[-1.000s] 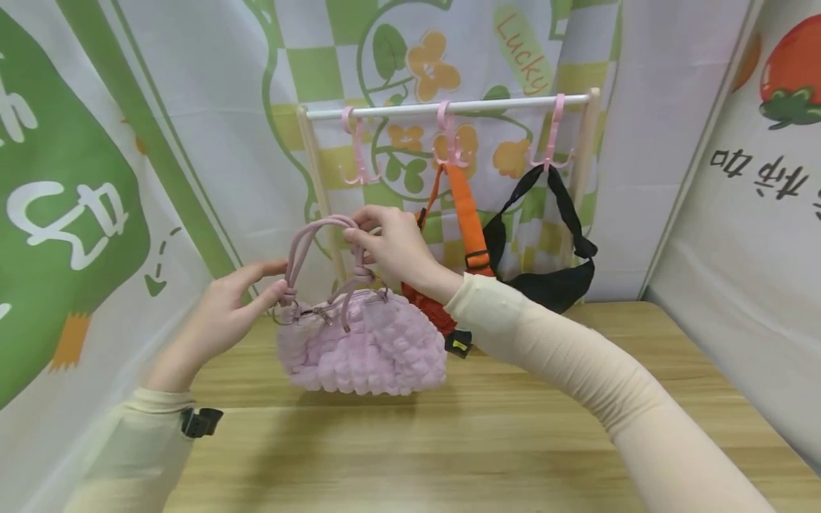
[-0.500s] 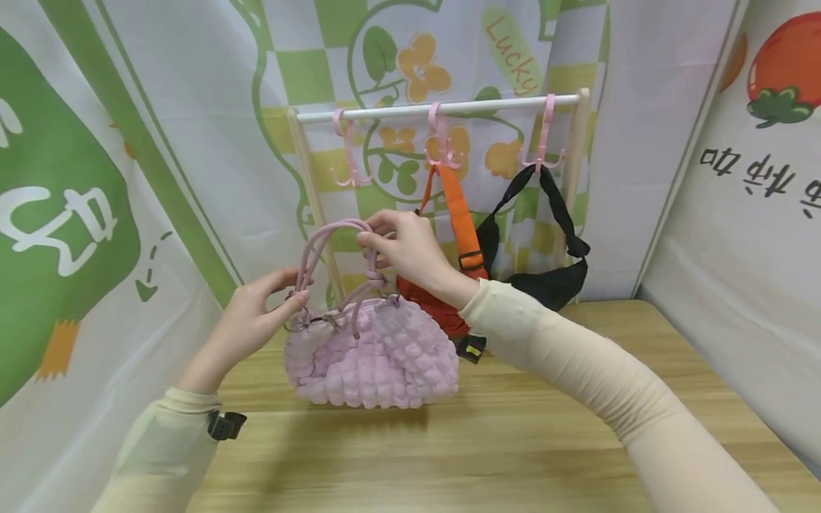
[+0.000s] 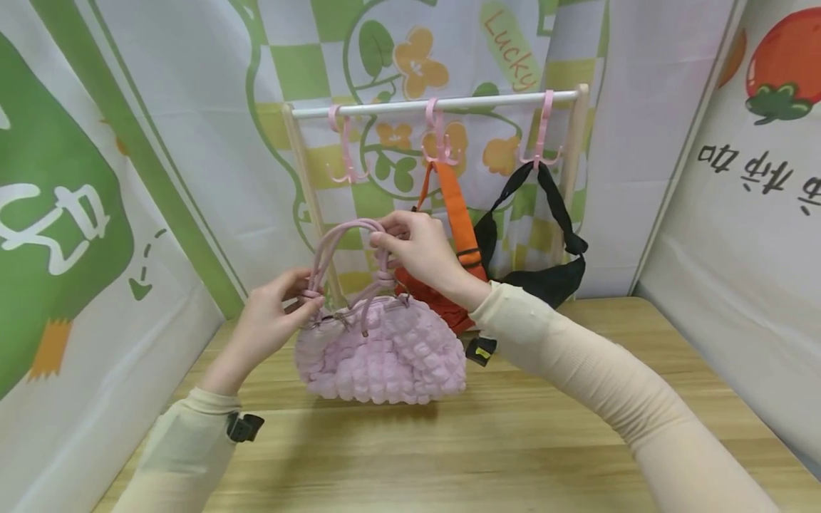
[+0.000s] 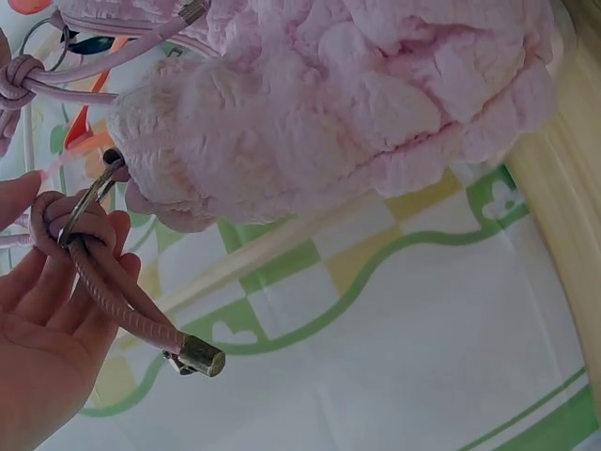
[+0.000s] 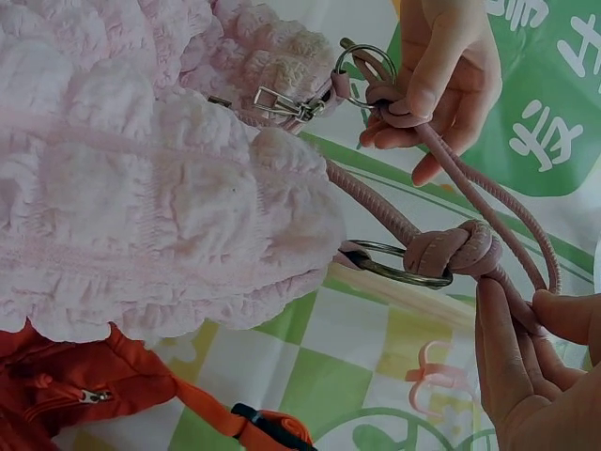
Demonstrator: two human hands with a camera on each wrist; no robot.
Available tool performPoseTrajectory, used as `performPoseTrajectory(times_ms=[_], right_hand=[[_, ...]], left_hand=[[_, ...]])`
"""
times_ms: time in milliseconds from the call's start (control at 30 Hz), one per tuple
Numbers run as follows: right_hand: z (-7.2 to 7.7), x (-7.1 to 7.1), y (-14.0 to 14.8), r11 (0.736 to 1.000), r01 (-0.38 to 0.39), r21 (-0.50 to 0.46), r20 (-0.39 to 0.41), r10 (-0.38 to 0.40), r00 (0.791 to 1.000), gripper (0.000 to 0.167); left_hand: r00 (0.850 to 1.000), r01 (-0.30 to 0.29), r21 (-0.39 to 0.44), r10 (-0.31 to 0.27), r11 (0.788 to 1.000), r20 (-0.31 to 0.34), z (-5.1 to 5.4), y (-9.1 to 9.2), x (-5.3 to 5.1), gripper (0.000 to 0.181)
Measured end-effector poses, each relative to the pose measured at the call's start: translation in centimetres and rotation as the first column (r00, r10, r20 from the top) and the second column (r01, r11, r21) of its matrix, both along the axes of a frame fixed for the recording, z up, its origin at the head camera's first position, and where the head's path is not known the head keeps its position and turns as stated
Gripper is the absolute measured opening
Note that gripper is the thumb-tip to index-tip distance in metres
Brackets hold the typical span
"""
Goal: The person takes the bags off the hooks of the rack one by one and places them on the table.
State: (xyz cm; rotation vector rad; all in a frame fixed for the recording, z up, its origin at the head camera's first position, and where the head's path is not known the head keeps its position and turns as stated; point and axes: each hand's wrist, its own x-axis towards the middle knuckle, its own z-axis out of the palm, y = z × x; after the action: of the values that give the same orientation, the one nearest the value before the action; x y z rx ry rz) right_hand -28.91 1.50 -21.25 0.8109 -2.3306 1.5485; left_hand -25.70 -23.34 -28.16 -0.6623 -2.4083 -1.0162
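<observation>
A puffy pink handbag (image 3: 385, 356) with a corded handle (image 3: 359, 224) stands out in front of the rack, its shadow on the table below. My left hand (image 3: 269, 313) holds the handle's left base; in the left wrist view its thumb and fingers lie about a knot (image 4: 70, 221) beside a metal ring. Higher up, my right hand (image 3: 423, 249) pinches the handle's right side. The right wrist view shows those fingertips (image 5: 502, 338) just past the other knot (image 5: 455, 252). Whether the bag's underside touches the table cannot be seen for certain.
Behind the bag stands a rack with a white rod (image 3: 385, 108) and pink hooks (image 3: 347, 153). An orange bag (image 3: 449, 306) hangs from the middle hook, a black bag (image 3: 545, 281) from the right one. Printed cloth walls (image 3: 179, 142) enclose the wooden table (image 3: 513, 442).
Both hands and the handbag have moved to the right, toward the orange bag. Both hands keep their hold on the handle. The head view has shifted slightly.
</observation>
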Motion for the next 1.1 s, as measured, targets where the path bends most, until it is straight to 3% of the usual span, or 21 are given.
performPoseTrajectory(times_ms=[267, 900, 1100], right_hand=[[-0.3, -0.1, 0.9, 0.999, 0.029, 0.024, -0.026, -0.029, 0.999, 0.016], [-0.8, -0.1, 2.5, 0.991, 0.103, 0.089, -0.082, -0.095, 0.992, 0.019], [-0.9, 0.1, 2.5, 0.993, 0.087, 0.073, -0.049, -0.084, 0.995, 0.019]], left_hand=[[1.000, -0.005, -0.012, 0.005, 1.000, 0.018, -0.3, 1.0, -0.2, 0.037], [0.998, -0.067, 0.035, 0.067, 0.997, 0.014, 0.2, 2.5, 0.2, 0.018], [0.997, -0.071, 0.072, 0.069, 0.995, 0.034, 0.3, 2.7, 0.2, 0.010]])
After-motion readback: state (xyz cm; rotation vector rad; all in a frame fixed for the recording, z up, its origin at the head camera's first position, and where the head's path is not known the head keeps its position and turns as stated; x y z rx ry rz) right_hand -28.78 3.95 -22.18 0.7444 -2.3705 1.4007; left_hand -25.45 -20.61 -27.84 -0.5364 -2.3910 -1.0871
